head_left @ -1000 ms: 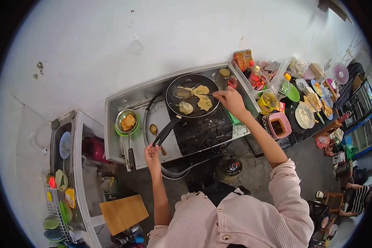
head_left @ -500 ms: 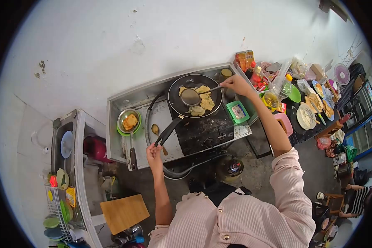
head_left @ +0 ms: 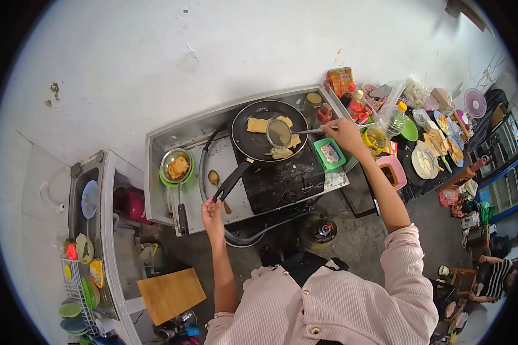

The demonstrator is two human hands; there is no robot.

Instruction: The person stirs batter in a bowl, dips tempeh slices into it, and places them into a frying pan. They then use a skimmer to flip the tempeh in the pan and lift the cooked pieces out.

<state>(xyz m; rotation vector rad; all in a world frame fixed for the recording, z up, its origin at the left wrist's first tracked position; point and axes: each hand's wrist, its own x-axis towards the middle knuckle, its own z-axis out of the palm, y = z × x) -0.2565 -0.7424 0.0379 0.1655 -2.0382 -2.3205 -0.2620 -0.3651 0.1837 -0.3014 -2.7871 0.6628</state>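
My left hand [head_left: 212,214] is closed round the end of the black handle of a frying pan [head_left: 250,150], which rests on the black stove [head_left: 285,187]. Pale yellow pieces of food [head_left: 258,125] lie in the pan. My right hand [head_left: 345,135] grips the handle of a round ladle [head_left: 279,133]; its bowl is over the right half of the pan, above some of the pieces. To the left, browned food [head_left: 178,167] sits in a strainer with a dark handle, on a green bowl [head_left: 164,179]. A spoon [head_left: 213,177] lies between strainer and stove.
Right of the stove are a green tray [head_left: 330,154], a jar [head_left: 313,99], sauce bottles [head_left: 355,104], an oil bottle [head_left: 397,119], a pink container [head_left: 392,172] and plates. A gas cylinder [head_left: 319,231] stands below. A sink and dish rack are left; another person is far right.
My right hand has moved slightly right and down, carrying the ladle from the pan's left side to its right. The food pieces have shifted. My left hand stays on the handle.
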